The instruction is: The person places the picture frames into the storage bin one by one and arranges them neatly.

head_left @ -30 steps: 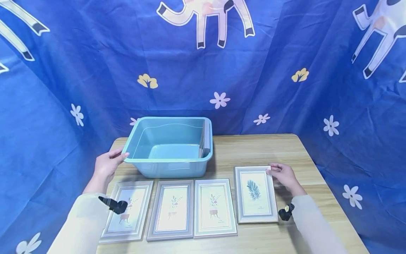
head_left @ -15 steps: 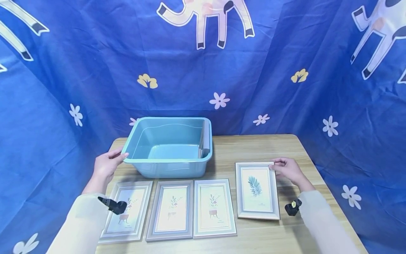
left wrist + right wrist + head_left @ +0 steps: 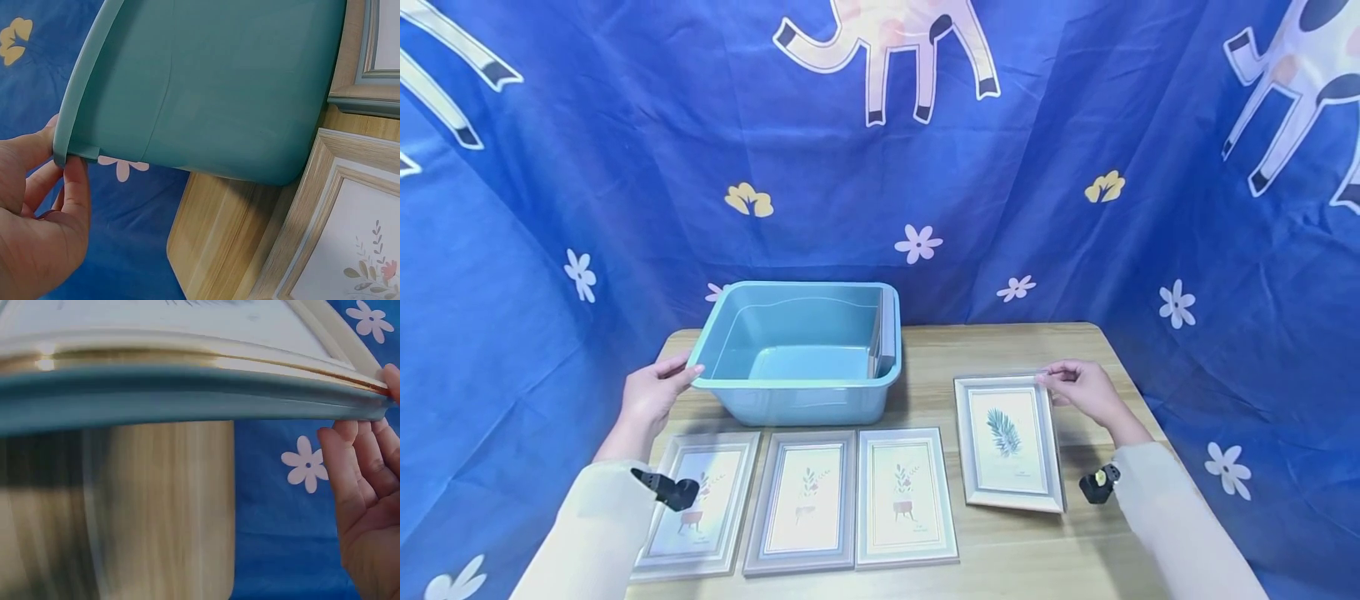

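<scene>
My left hand [image 3: 651, 400] pinches the left rim of a light blue plastic basin [image 3: 797, 404]. In the left wrist view, the fingers curl under that rim [image 3: 70, 94]. My right hand [image 3: 1088, 393] grips the upper right corner of a silvery picture frame [image 3: 1009, 442] with a green leaf print. The frame is lifted off the table and tilted; its thick side edge [image 3: 187, 403] fills much of the right wrist view. Inside the basin, another frame [image 3: 888, 329] stands on edge against the right wall.
Three frames with potted-plant prints lie face up along the front: a left one [image 3: 700, 508], a middle one [image 3: 805, 504] and a right one [image 3: 904, 500]. They rest on a wooden table [image 3: 985, 346]. Blue curtain [image 3: 820, 217] surrounds the table's back and sides.
My right hand has lifted the leaf-print frame and moved it slightly away from me, tilting it. My left hand stays on the basin rim. The head view has tipped up slightly.
</scene>
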A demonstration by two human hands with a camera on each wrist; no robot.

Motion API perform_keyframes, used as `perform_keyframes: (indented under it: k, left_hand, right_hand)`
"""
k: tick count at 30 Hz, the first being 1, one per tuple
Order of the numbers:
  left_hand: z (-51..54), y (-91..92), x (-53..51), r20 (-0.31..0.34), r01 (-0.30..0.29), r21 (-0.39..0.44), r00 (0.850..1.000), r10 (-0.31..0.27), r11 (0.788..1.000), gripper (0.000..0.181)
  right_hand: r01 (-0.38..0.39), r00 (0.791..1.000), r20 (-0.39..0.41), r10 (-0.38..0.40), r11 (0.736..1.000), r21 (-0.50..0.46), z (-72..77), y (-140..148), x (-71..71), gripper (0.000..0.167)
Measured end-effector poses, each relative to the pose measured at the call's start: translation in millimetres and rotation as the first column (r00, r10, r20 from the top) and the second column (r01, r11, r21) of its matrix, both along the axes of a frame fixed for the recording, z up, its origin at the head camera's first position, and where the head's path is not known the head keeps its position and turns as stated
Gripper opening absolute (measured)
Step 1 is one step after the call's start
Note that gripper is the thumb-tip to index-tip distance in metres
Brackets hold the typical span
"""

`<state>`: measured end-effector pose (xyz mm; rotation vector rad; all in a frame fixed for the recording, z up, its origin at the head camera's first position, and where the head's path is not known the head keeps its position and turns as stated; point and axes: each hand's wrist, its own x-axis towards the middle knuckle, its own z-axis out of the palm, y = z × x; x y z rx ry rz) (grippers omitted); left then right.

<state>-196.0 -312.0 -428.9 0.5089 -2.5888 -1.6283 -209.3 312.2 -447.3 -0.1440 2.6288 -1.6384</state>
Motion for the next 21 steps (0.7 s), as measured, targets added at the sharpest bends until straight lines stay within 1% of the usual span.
perform_keyframes:
  k: [3,8,13,16,21]
  left_hand:
    - [-2.2,-1.2,-0.6,-0.004,0.0,0.001,1.0,0.0,1.0,0.062]
    - [-5.1,-3.4,-2.3,-0.013,-0.003,0.004,1.0,0.003,1.0,0.063]
    - [-5.8,-4.5,-3.3,-0.02,0.0,0.008,1.0,0.0,1.0,0.063]
    - [-5.1,-4.0,-3.2,-0.022,-0.001,0.012,1.0,0.001,1.0,0.062]
    - [-3.1,-2.6,-2.2,-0.021,-0.001,0.013,1.0,0.002,1.0,0.061]
  right_hand:
    - [-0.01,1.0,-0.027,0.011,0.999,0.035,5.1,-1.9,-0.5,0.041]
    - [-0.019,0.999,-0.048,0.021,0.999,0.038,14.9,-6.6,-1.5,0.039]
    - [-0.031,0.997,-0.07,0.033,0.999,0.023,25.8,-12.0,-2.4,0.036]
    - [-0.022,0.996,-0.091,0.024,0.999,0.025,32.8,-15.7,-2.6,0.036]
    - [0.022,0.989,-0.146,-0.017,0.999,0.032,44.7,-23.9,-3.3,0.037]
